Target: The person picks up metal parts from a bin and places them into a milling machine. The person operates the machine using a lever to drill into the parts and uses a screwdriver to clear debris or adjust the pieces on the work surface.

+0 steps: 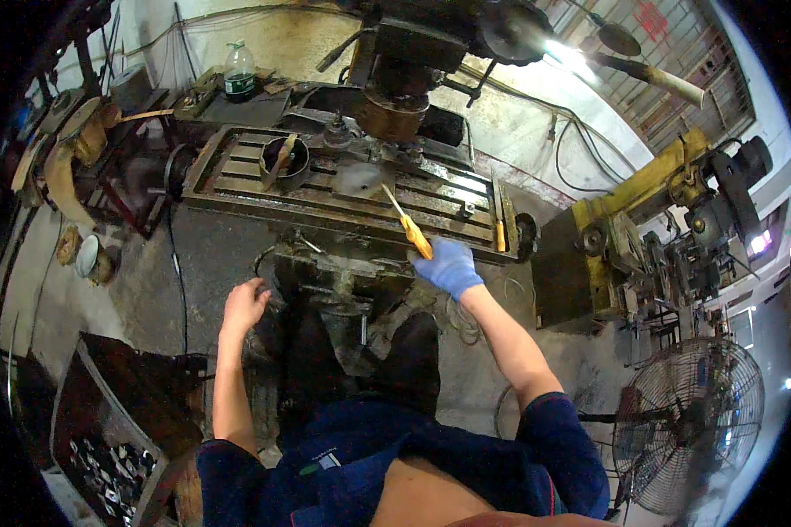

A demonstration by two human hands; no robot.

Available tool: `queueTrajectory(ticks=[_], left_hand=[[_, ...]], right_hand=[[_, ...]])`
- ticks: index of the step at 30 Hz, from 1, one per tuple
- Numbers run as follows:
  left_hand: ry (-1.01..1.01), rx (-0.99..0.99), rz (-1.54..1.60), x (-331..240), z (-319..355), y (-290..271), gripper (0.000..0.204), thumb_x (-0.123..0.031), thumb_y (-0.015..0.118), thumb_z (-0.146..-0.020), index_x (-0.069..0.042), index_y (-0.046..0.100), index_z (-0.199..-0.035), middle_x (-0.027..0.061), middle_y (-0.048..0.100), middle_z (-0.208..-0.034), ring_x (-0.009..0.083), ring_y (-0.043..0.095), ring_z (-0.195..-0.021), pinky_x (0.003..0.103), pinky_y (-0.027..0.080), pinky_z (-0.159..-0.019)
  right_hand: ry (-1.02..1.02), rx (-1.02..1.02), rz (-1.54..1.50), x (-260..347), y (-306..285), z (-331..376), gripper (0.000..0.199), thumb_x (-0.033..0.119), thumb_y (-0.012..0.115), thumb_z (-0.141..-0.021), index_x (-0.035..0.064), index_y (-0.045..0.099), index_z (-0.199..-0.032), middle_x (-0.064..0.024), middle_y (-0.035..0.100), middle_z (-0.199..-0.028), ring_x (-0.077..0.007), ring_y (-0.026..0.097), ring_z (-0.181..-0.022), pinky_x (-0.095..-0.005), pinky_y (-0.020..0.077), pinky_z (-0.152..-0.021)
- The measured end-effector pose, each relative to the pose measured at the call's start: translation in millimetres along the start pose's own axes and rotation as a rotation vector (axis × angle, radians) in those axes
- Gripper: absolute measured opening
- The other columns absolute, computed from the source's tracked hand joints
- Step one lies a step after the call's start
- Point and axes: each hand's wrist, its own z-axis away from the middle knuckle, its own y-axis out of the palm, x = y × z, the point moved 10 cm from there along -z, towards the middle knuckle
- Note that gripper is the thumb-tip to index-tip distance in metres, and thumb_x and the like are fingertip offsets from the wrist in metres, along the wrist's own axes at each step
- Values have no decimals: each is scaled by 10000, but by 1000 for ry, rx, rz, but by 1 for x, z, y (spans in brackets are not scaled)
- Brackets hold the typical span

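- A dim, grimy workshop: a milling machine with a slotted table [343,189] stands ahead, a yellow machine [642,189] to the right, and a floor fan [690,422] at the lower right
- The right hand [448,266], in a blue glove, has its fingers clamped round the handle of a yellow-handled screwdriver [410,230]; the blade slants up and left over the front of the table, its tip near a flat grey disc [360,178], apparently so the tip can get at the work from the front edge
- The left hand [244,303] is bare, fingers loosely curled together, holding nothing; it hangs low beside the machine's base, perhaps for balance
- Count: one glove, one screwdriver in hand, and a second orange-handled tool [500,230] lying on the table's right end
- One round tin [286,162] sits on the table's left; one green-labelled bottle [239,72] stands at the back
- One crate of small parts [114,470] sits at the lower left
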Motion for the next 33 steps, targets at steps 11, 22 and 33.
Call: queueTrajectory(ticks=[11, 22, 33], left_hand=[[146, -99, -42, -47, -9, -31, 321, -200, 614, -772, -14, 589, -1032, 185, 632, -868, 346, 601, -811, 411, 470, -715], [-93, 170, 1222, -74, -25, 47, 298, -217, 533, -882, 21, 558, -1060, 67, 582, -728, 143, 585, -628, 276, 489, -567], [-260, 170, 1469, -61, 17, 62, 205, -148, 492, -878, 2, 581, -984, 47, 536, -685, 153, 565, -612, 320, 522, -591]], right_hand=[[58, -42, 18, 25, -28, -83, 488, 495, 539, -734, 41, 656, -868, -181, 639, -873, -328, 617, -836, -400, 480, -732], [-526, 437, -431, 77, 42, 77, 471, 504, 597, -726, 34, 625, -716, -193, 580, -646, -330, 574, -587, -401, 446, -564], [-479, 519, -578, 100, 81, 106, 340, 360, 686, -722, 44, 651, -843, -134, 607, -643, -188, 594, -580, -326, 451, -561]])
